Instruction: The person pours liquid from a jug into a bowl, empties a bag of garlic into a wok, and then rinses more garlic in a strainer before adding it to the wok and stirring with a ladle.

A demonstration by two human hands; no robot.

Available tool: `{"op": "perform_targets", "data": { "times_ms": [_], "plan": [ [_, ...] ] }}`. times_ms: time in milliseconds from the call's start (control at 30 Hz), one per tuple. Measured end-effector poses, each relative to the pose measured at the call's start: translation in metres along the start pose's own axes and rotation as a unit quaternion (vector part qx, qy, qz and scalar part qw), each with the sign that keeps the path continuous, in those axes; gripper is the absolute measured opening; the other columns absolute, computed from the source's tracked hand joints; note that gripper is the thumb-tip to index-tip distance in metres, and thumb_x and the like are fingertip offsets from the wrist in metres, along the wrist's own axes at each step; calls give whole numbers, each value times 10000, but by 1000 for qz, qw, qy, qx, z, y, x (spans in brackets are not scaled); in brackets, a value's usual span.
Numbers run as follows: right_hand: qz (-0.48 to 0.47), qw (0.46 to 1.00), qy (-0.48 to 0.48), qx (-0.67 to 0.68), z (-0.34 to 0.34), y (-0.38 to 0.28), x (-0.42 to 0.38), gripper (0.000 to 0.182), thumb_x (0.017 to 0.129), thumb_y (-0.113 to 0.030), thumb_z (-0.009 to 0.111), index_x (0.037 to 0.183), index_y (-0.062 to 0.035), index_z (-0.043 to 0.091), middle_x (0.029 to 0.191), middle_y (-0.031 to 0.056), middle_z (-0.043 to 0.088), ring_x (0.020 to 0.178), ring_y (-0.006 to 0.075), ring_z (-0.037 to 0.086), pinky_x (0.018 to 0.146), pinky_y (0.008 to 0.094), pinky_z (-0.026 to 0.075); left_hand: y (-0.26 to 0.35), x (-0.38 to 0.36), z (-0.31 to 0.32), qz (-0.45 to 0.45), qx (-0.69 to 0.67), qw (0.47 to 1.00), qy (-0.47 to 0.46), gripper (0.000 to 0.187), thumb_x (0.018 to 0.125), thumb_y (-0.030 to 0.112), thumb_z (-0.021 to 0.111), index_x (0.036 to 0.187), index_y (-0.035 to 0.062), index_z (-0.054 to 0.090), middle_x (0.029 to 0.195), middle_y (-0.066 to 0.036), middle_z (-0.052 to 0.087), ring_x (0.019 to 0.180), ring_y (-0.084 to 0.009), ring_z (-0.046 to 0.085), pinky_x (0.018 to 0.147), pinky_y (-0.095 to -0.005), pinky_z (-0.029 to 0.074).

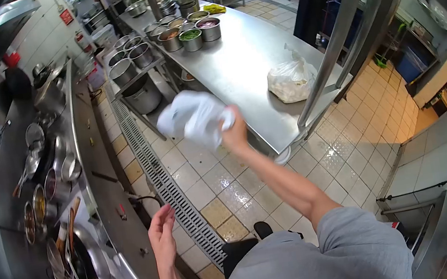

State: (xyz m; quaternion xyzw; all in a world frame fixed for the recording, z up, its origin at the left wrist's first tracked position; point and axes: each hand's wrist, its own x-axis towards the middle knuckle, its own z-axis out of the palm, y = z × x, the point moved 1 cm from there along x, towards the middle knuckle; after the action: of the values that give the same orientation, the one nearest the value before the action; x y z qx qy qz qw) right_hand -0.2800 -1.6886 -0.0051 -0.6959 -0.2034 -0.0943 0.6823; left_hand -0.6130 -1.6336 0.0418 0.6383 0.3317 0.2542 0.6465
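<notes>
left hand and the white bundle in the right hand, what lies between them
In the head view, the slotted drain and pale floor tiles show, at ground level, between the left hand and the blurred white bundle.

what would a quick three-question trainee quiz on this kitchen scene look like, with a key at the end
1. Multiple choice: what does the right hand hold?
A) a blurred, soft white bundle
B) a wooden-handled ladle
C) a round steel pot
2. True or false: the filled white plastic bag sits on the long, flat stainless-steel table.
3. Fill in: the left hand, with its fingers slightly curled, is holding ____.

Key:
1. A; motion blur hides whether it is cloth or plastic.
2. True.
3. Nothing that shows.
</notes>
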Motion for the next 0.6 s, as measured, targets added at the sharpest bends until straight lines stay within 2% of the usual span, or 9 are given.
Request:
{"op": "perform_targets", "data": {
  "times_ms": [33,100,167,367,433,467,500,567,600],
  "plan": [
    [36,999,19,-21,5,22,39,330,752,-72,652,1066,-72,552,928,184,650,884,385,634,765,426,491,-12,11,-7,-2,24,1000,-3,349,943,53,511,1288,1,531,1239,-86,587,1146,-188,570,946,-306,439],
    [2,994,91,-62,4,37,103,375,757,-98,658,1109,-56,534,999,198,626,967,386,601,828,440,469,-45,33,-29,1,34,999,-19,339,946,81,524,1276,2,538,1241,-85,581,1130,-187,579,923,-297,442],
    [-9,978,144,-153,6,56,158,421,749,-101,665,1135,-39,509,1085,198,571,1036,387,551,887,448,444,-69,55,-51,-72,59,996,-10,336,944,97,535,1266,-2,543,1231,-85,582,1112,-183,586,904,-292,446],
    [30,948,214,-233,-1,64,253,563,726,-94,698,1226,-53,442,1204,221,481,1085,406,514,942,440,425,-108,149,-109,-129,50,989,-52,382,922,94,570,1285,-19,535,1235,-110,575,1037,-169,588,826,-272,459],
    [-35,931,245,-268,-3,73,279,616,720,-100,715,1261,-59,423,1220,255,447,1100,417,506,982,435,408,-100,183,-110,-136,77,985,-72,383,912,93,589,1275,-19,541,1216,-108,585,993,-148,581,818,-271,460],
    [-23,935,212,-282,-5,81,289,741,705,-140,743,1341,-50,375,1282,290,408,1144,422,491,1023,427,387,-97,197,-109,-138,83,983,-84,377,907,86,597,1268,-11,547,1198,-101,593,980,-134,567,823,-268,458],
    [-18,932,217,-288,-9,77,292,741,705,-140,743,1341,-50,375,1282,290,408,1144,422,491,1023,427,387,-94,212,-105,-142,86,982,-93,377,907,86,597,1268,-11,547,1198,-101,593,980,-134,567,823,-268,458],
    [193,929,91,-301,-14,63,292,865,693,-197,758,1420,-53,311,1335,316,374,1185,425,472,1035,432,383,-89,232,-99,-108,124,977,-137,359,903,40,538,1259,-4,539,1153,-74,588,968,-152,614,773,-257,476],
    [206,922,66,-321,-21,59,290,852,721,-211,724,1444,-56,300,1396,285,367,1229,423,451,1033,435,393,-91,240,-97,-109,124,976,-143,359,903,40,538,1259,-4,539,1153,-74,588,968,-152,614,773,-257,476]
  ]
}}
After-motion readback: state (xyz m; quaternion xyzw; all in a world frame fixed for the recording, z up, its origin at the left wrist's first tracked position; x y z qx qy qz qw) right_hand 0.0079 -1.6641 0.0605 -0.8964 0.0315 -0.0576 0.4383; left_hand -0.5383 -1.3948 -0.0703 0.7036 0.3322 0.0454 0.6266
